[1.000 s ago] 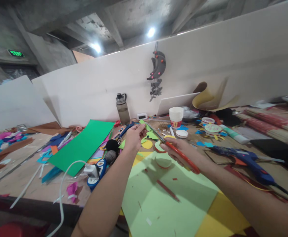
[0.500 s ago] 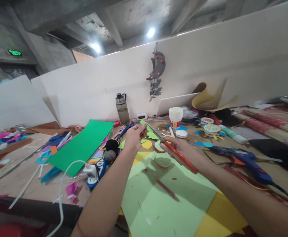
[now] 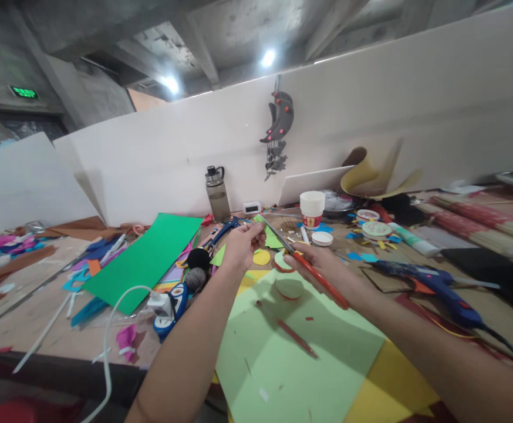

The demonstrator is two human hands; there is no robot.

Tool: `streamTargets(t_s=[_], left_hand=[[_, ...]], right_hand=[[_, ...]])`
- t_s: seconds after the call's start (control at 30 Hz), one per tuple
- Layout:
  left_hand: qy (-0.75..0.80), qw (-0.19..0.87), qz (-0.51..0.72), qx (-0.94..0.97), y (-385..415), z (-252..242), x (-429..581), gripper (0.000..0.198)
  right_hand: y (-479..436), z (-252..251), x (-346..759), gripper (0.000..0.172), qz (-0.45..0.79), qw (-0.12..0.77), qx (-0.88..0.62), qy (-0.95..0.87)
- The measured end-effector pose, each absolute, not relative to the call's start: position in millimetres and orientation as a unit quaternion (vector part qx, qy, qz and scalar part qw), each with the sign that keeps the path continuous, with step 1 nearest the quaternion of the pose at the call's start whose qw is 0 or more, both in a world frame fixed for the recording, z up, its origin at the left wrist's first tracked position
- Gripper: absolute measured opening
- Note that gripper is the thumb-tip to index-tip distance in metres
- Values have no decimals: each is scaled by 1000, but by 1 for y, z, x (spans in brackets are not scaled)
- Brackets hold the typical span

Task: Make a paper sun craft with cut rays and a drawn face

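One curled right hand (image 3: 322, 259) around orange-handled scissors (image 3: 320, 276), left hand (image 3: 242, 242) in a pinch on lime paper (image 3: 273, 239)

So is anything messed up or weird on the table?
It's a bit messy: small scraps litter the light green sheet around a red pencil, and a tan sheet curls up at the back instead of lying flat. I see no spill, and the red-handled scissors in the right hand show no clear damage.

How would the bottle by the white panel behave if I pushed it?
The bottle would probably tip, standing tall and narrow. It may feel heavy, since liquid seems to show inside. The white panel behind might catch a backward fall.
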State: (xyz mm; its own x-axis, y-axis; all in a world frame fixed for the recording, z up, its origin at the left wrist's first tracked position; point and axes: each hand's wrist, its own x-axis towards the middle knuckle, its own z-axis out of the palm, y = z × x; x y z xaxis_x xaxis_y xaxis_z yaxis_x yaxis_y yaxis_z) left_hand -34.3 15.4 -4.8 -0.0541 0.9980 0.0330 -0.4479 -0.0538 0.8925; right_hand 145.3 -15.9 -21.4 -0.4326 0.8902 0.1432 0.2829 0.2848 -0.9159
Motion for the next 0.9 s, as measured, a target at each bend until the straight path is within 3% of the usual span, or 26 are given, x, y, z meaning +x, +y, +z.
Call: streamTargets(t_s=[0.9], left_hand=[[371,621,582,371,16,-4,-37,27]], right_hand=[[-22,-21,142,39,419,343,-446,-713]])
